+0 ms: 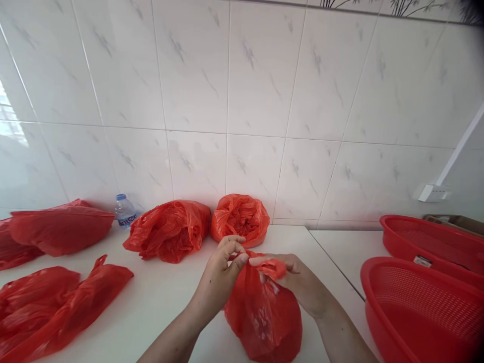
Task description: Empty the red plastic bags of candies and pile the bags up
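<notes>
A filled red plastic bag (262, 317) stands on the white table in front of me, its neck gathered at the top. My left hand (229, 262) pinches the bag's gathered neck between thumb and forefinger, its other fingers curled. Close against it, my right hand (293, 277) grips the loose top of the same bag, and a bunched red end sticks out by the fingers. That end is slightly blurred. What the bag contains is hidden by the red plastic.
More red bags lie on the left: a crumpled one (170, 229), an upright one (242, 217) by the wall and a flat one (60, 307). A water bottle (124, 210) stands among them. Red plastic baskets (381, 297) occupy the right side.
</notes>
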